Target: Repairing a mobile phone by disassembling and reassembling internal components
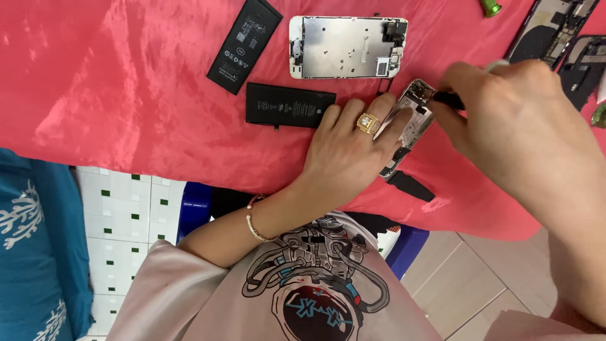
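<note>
Here we are working inside an opened phone (410,123) lying near the front edge of the red-clothed surface (126,82). Our left hand (347,151) lies flat on it, fingers (394,123) spread and pressing its lower half to keep it from sliding; they close round nothing. Our right hand (517,120) has its fingers pinched shut on a dark tool (449,99), its tip at the phone's top end. We judge this to be the stage of loosening or lifting a small part there; the next move calls for a steady hold and a light, exact touch. Two batteries (290,105) and a screen panel (347,47) lie apart beyond. The tool's tip and the part it meets are too small to make out, and our hands hide most of the phone.
</note>
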